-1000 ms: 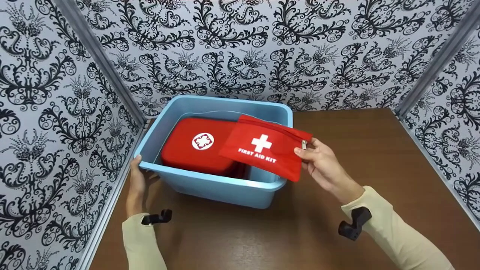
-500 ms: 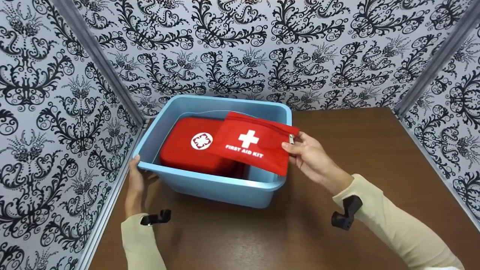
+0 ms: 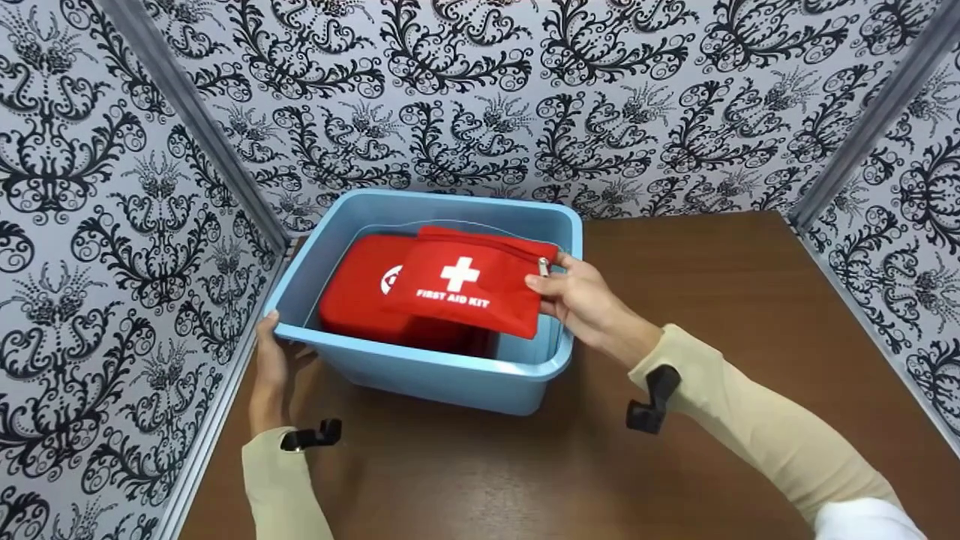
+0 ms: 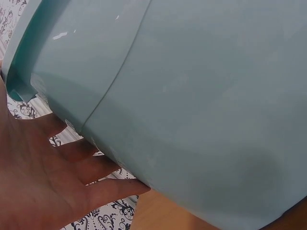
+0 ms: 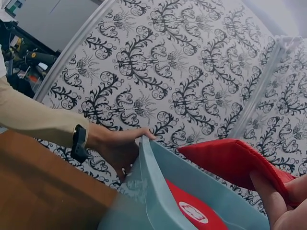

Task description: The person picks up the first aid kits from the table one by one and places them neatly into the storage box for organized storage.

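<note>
In the head view, my right hand (image 3: 589, 304) pinches the right end of a red first aid pouch (image 3: 499, 289) by its zipper pull, thumb on top. The pouch has a white cross and hangs tilted over a light blue plastic tub (image 3: 435, 379). Inside the tub lies a red zip case (image 3: 352, 304) with a round white emblem, partly covered by the pouch in this view. At the tub's front left corner, my left hand (image 3: 274, 367) grips the rim. Its thumb lies over the edge, and its fingers (image 4: 110, 189) press along the outer wall in the left wrist view.
The tub stands on a brown wooden table (image 3: 697, 300), towards its back left. Patterned wall panels (image 3: 480, 112) rise close behind it and on both sides. Dark equipment (image 5: 31, 60) shows beyond the panel in the right wrist view.
My right hand has carried the pouch leftward, farther over the tub, so it now covers part of the case's emblem. My left hand has stayed at the tub's corner.
</note>
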`<action>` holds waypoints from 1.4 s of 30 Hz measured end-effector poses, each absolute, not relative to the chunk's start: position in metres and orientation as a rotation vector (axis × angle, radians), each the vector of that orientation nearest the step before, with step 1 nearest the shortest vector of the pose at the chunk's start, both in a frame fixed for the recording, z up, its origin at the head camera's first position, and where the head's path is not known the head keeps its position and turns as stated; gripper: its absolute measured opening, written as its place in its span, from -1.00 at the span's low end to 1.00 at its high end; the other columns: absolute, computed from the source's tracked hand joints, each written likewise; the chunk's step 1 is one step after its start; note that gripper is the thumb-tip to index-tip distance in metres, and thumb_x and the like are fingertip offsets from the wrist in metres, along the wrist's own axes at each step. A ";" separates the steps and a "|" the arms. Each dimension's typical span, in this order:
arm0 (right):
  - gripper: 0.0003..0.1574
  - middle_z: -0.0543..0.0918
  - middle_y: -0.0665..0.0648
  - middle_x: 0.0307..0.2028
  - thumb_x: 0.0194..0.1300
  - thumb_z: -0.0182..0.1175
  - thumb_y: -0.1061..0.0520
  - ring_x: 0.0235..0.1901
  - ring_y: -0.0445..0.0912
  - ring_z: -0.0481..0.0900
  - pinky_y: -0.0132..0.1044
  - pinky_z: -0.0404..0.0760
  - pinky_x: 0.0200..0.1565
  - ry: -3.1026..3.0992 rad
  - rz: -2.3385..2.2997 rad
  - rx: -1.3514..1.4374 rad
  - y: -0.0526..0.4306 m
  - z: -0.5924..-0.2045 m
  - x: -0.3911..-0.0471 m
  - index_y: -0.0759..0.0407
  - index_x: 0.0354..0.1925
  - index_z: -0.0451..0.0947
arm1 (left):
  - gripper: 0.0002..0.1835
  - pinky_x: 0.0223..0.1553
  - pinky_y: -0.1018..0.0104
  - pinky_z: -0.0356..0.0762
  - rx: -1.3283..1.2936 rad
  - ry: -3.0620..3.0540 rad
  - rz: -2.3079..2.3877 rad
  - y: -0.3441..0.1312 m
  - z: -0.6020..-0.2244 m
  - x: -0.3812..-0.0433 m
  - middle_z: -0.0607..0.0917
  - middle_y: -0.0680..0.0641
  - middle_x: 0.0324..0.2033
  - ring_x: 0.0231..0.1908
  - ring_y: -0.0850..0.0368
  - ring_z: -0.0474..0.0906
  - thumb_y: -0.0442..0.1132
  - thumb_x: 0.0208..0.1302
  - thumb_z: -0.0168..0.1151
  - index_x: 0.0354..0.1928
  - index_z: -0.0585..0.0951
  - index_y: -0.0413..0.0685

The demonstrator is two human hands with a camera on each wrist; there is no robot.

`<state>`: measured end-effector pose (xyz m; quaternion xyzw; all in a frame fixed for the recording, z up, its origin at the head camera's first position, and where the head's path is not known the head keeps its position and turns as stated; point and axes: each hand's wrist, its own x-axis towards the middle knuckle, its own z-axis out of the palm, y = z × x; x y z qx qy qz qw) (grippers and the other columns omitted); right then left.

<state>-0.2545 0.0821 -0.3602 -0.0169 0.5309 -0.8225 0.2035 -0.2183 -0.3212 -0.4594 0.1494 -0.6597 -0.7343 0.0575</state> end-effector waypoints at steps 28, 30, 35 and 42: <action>-0.51 0.53 0.16 -0.29 0.16 0.09 0.44 -0.46 -0.13 0.60 -0.28 0.63 -0.40 1.690 -2.190 0.101 0.007 -0.357 -0.295 0.25 0.05 0.25 | -0.38 0.04 0.08 0.29 0.455 -1.998 -2.222 -0.323 -0.462 -0.219 0.35 -0.13 0.08 -0.20 0.24 0.47 0.26 0.33 -0.42 0.24 0.20 0.04; -0.51 0.50 0.13 -0.29 0.16 0.11 0.42 -0.48 -0.15 0.57 -0.30 0.60 -0.43 1.720 -2.156 0.111 0.002 -0.359 -0.298 0.25 0.06 0.25 | -0.38 0.03 0.09 0.29 0.450 -2.006 -2.221 -0.322 -0.462 -0.219 0.36 -0.12 0.05 -0.20 0.23 0.46 0.26 0.33 -0.43 0.24 0.20 0.04; -0.46 0.45 0.11 -0.25 0.17 0.12 0.40 -0.43 -0.14 0.53 -0.31 0.60 -0.41 1.765 -2.088 0.114 -0.009 -0.362 -0.305 0.25 0.11 0.24 | -0.34 0.06 0.08 0.27 0.448 -2.016 -2.218 -0.322 -0.462 -0.220 0.32 -0.16 0.10 -0.18 0.24 0.45 0.27 0.33 -0.45 0.28 0.15 0.00; -0.47 0.43 0.13 -0.25 0.15 0.09 0.45 -0.39 -0.10 0.54 -0.21 0.64 -0.27 1.748 -2.087 0.102 -0.026 -0.363 -0.315 0.33 0.10 0.24 | -0.40 0.07 0.04 0.26 0.458 -1.989 -2.237 -0.322 -0.461 -0.219 0.35 -0.14 0.07 -0.19 0.23 0.47 0.25 0.34 -0.44 0.22 0.20 0.04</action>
